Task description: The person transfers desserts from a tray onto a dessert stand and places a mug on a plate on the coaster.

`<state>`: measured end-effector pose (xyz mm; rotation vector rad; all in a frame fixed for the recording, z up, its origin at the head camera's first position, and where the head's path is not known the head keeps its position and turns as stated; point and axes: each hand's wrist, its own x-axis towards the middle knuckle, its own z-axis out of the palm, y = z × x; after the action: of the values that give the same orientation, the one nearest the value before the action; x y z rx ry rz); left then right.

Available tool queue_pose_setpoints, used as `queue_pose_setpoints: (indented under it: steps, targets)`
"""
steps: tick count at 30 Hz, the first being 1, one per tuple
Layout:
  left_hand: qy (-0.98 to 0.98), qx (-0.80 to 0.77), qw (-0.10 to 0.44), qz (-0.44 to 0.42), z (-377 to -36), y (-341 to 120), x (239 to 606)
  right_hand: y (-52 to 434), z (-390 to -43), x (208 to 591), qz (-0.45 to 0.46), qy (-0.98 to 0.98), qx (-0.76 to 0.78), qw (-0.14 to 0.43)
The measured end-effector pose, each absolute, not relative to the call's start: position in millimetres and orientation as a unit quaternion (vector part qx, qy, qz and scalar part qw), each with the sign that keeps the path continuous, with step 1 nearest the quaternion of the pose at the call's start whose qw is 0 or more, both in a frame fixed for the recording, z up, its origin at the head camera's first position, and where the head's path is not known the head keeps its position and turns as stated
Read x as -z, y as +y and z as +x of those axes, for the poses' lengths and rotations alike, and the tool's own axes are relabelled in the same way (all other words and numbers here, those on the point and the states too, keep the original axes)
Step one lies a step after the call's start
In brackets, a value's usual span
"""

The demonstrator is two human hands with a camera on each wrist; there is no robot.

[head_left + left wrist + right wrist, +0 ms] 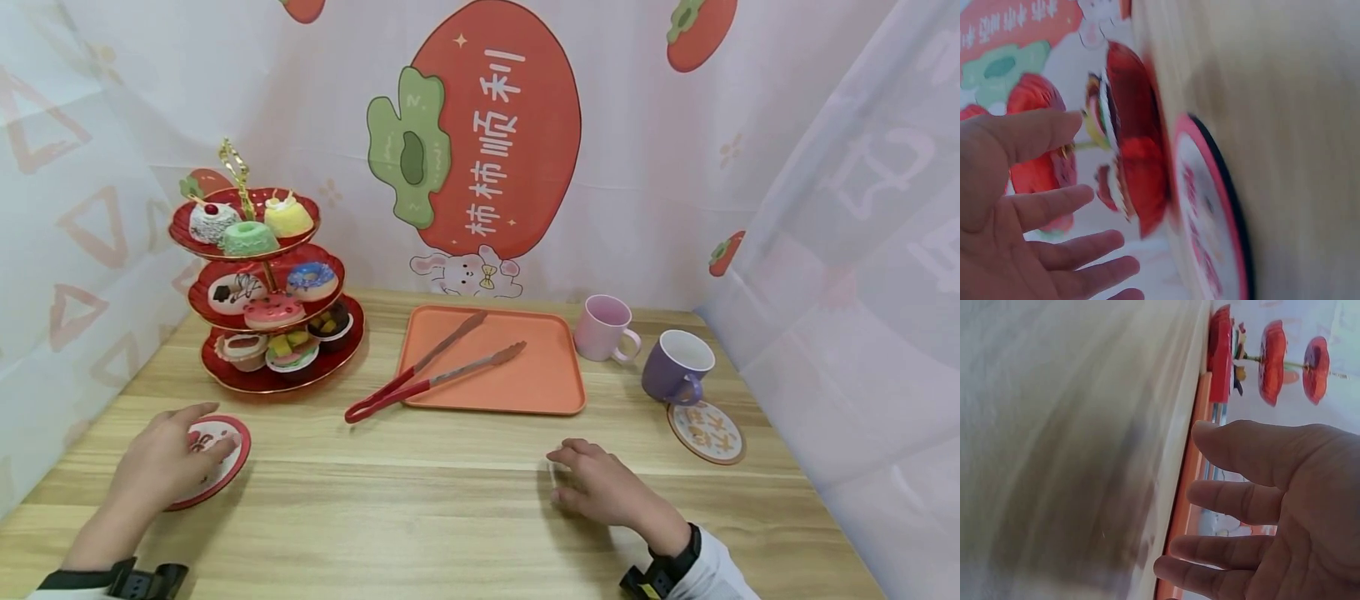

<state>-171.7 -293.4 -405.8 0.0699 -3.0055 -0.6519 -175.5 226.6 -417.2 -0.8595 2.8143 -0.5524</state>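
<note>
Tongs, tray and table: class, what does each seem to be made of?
Tongs: probably metal arms, grey and slim, with glossy red coated handles. Tray: likely matte orange plastic, with a moulded rounded rim. Table: pale wood or wood-look laminate, showing grain lines.

Wooden table (450,517) bears tray (540,383), mugs, coasters, stand

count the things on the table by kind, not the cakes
mugs: 2, pink and purple
coasters: 2, one under the left hand, one by the purple mug
trays: 1
tongs: 1
tiered stands: 1
total: 7
</note>
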Motion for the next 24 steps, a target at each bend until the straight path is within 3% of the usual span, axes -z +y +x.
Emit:
queue_pose_setpoints:
  steps: [24]
  targets:
    - [-0.941,0.237,0.072,-0.231,-167,-204,392,288,-186,415,-0.192,0.959,0.210,0.008]
